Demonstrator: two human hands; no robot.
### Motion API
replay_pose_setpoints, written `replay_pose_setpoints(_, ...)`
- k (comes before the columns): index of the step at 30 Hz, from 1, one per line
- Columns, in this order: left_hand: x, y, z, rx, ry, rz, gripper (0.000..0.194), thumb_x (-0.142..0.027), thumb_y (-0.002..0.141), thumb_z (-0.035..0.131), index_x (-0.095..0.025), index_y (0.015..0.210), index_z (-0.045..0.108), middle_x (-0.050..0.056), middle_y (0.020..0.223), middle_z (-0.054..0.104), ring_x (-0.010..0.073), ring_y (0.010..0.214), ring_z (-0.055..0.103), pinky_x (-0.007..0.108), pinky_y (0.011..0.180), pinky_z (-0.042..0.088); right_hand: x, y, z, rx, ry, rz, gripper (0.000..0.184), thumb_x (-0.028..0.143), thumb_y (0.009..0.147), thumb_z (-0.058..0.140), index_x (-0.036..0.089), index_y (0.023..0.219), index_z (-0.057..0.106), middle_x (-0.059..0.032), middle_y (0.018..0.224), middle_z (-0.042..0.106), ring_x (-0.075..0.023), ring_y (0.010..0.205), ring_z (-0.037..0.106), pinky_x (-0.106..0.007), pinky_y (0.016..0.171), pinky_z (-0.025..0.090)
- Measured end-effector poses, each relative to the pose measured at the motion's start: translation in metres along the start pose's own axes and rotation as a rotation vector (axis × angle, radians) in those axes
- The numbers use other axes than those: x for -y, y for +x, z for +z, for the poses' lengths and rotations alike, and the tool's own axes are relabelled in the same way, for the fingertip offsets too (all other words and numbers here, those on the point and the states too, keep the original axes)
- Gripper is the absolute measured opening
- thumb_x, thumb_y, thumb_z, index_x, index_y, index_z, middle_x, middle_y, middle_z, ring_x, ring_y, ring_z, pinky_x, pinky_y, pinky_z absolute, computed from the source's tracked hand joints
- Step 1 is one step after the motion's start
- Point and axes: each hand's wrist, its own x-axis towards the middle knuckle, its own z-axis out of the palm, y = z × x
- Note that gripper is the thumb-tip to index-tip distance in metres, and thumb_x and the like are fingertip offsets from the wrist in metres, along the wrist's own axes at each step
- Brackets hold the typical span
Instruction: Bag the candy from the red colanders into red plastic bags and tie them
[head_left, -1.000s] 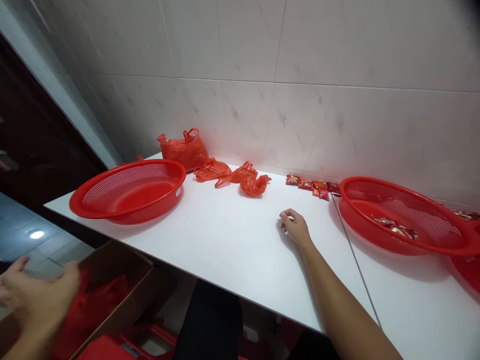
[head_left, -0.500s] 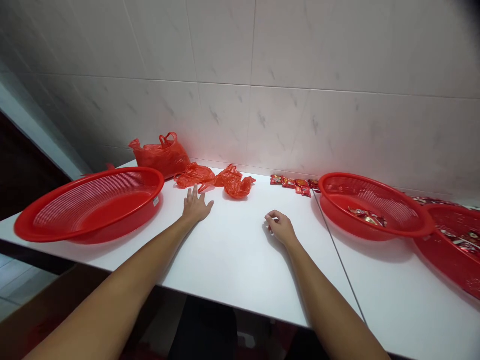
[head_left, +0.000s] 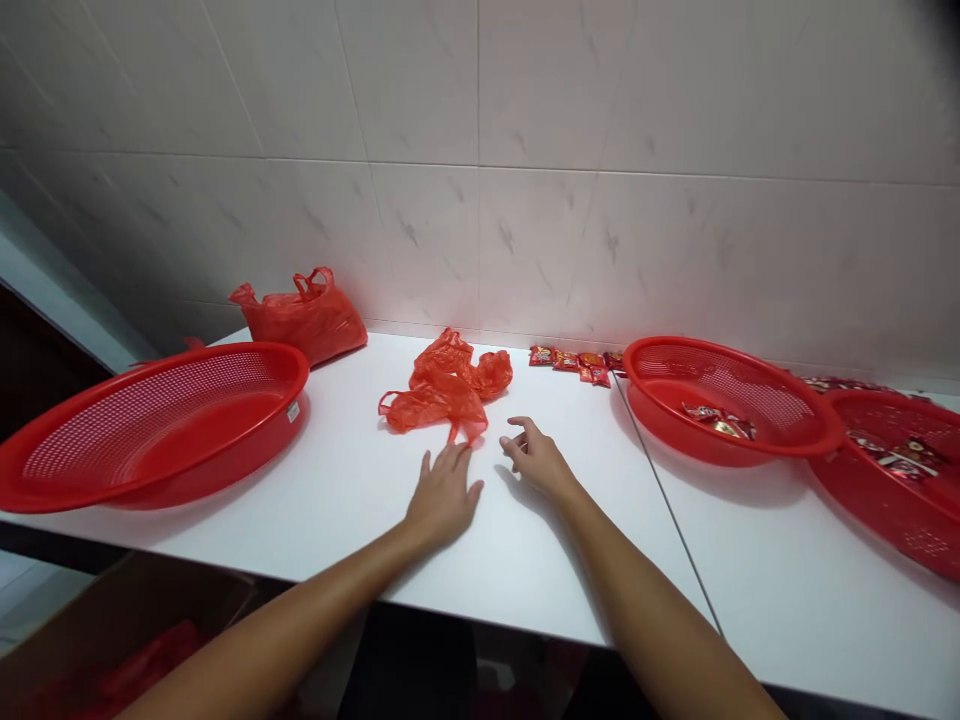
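on white counter (head_left: 337, 500), my left hand (head_left: 441, 500) loosely open, fingertips touching crumpled red bag (head_left: 442, 400). my right hand (head_left: 544, 465) half curled, empty, close by. some packets (head_left: 724, 423) sit in basket (head_left: 735, 455), others (head_left: 566, 361) lie out near wall (head_left: 420, 240).

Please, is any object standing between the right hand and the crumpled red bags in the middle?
No, nothing visible stands between the right hand and the crumpled red bags; only white tabletop shows there. The left hand is at their near edge, beside that gap.
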Motion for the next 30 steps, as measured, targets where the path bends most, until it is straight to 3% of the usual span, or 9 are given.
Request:
replay_pose_setpoints(2, -0.026, -0.016, 0.003, 0.056, -0.088, 0.087, 0.062, -0.036, 0.101, 0.05, -0.018, 0.16, 0.04, 0.016, 0.168, 0.043, 0.0333, 0.16, 0.031, 0.066, 0.132, 0.015, 0.002, -0.004, 0.005, 0.006, 0.006, -0.017, 0.063, 0.041, 0.086, 0.072, 0.024, 0.144, 0.056, -0.0017, 0.098, 0.076, -0.0191, 0.082, 0.071, -0.032, 0.081, 0.053)
replay_pose_setpoints(5, -0.048, -0.028, 0.004, 0.054, -0.228, 0.236, 0.066, -0.039, 0.095, 0.063, -0.02, 0.156, 0.045, 0.015, 0.171, 0.039, 0.0338, 0.159, 0.034, 0.065, 0.132, 0.021, -0.003, -0.004, 0.008, -0.005, 0.137, -0.034, 0.044, 0.028, 0.08, 0.07, 0.025, 0.124, 0.071, -0.0004, 0.092, 0.077, -0.0187, 0.082, 0.069, -0.031, 0.08, 0.05)
replay_pose_setpoints(9, -0.049, -0.025, 0.007, -0.202, -0.373, 0.289, 0.018, -0.024, 0.097, 0.057, -0.02, 0.11, 0.068, 0.015, 0.155, 0.057, 0.0277, 0.145, 0.054, 0.049, 0.12, 0.048, -0.014, 0.004, 0.0, -0.01, 0.323, 0.013, 0.026, 0.029, 0.074, 0.062, 0.02, 0.096, 0.073, 0.0001, 0.078, 0.072, -0.0159, 0.067, 0.062, -0.028, 0.067, 0.047)
replay_pose_setpoints(11, -0.044, -0.02, 0.01, -0.328, -0.346, 0.276, 0.014, -0.016, 0.096, 0.054, -0.02, 0.097, 0.068, 0.014, 0.14, 0.067, 0.0271, 0.138, 0.059, 0.049, 0.118, 0.05, -0.015, 0.007, -0.007, -0.002, 0.421, 0.044, 0.023, 0.031, 0.07, 0.063, 0.019, 0.087, 0.069, 0.0013, 0.07, 0.067, -0.014, 0.061, 0.057, -0.026, 0.063, 0.045)
replay_pose_setpoints(13, -0.041, -0.015, 0.013, -0.406, -0.243, 0.227, 0.014, -0.013, 0.095, 0.056, -0.019, 0.096, 0.068, 0.016, 0.139, 0.067, 0.0319, 0.142, 0.056, 0.056, 0.121, 0.045, -0.011, 0.005, -0.014, 0.015, 0.512, 0.083, 0.023, 0.033, 0.065, 0.067, 0.018, 0.083, 0.067, 0.0013, 0.067, 0.065, -0.0132, 0.06, 0.056, -0.026, 0.062, 0.046)
replay_pose_setpoints(17, -0.04, -0.014, 0.014, -0.468, -0.059, 0.172, 0.017, -0.013, 0.094, 0.059, -0.018, 0.102, 0.073, 0.015, 0.166, 0.046, 0.0385, 0.156, 0.037, 0.064, 0.126, 0.033, 0.001, -0.022, -0.022, 0.078, 0.605, 0.194, 0.027, 0.031, 0.059, 0.074, 0.017, 0.08, 0.066, -0.004, 0.07, 0.069, -0.0153, 0.062, 0.06, -0.027, 0.061, 0.047)
replay_pose_setpoints(21, -0.042, -0.017, 0.006, -0.439, -0.019, 0.147, 0.025, -0.015, 0.095, 0.058, -0.021, 0.111, 0.075, 0.012, 0.168, 0.044, 0.0371, 0.134, 0.059, 0.058, 0.107, 0.048, 0.01, -0.075, -0.025, 0.103, 0.603, 0.275, 0.029, 0.035, 0.063, 0.078, 0.016, 0.082, 0.066, -0.0014, 0.06, 0.063, -0.0122, 0.051, 0.051, -0.026, 0.052, 0.039)
replay_pose_setpoints(26, -0.049, -0.021, 0.0, -0.476, -0.021, 0.191, 0.023, -0.027, 0.102, 0.054, -0.024, 0.11, 0.076, 0.008, 0.166, 0.048, 0.0328, 0.114, 0.067, 0.053, 0.094, 0.047, 0.014, -0.132, -0.041, -0.121, 0.502, 0.29, 0.055, 0.034, 0.065, 0.084, 0.016, 0.115, 0.068, 0.0032, 0.062, 0.064, -0.0104, 0.052, 0.05, -0.023, 0.053, 0.039)
replay_pose_setpoints(30, -0.05, -0.02, 0.002, -0.501, -0.022, 0.228, 0.031, -0.034, 0.104, 0.053, -0.023, 0.086, 0.076, 0.007, 0.157, 0.06, 0.0295, 0.105, 0.068, 0.052, 0.095, 0.043, 0.034, -0.152, -0.068, -0.426, 0.453, 0.165, 0.065, 0.032, 0.067, 0.083, 0.017, 0.126, 0.063, 0.0052, 0.062, 0.064, -0.0124, 0.057, 0.056, -0.025, 0.058, 0.048)
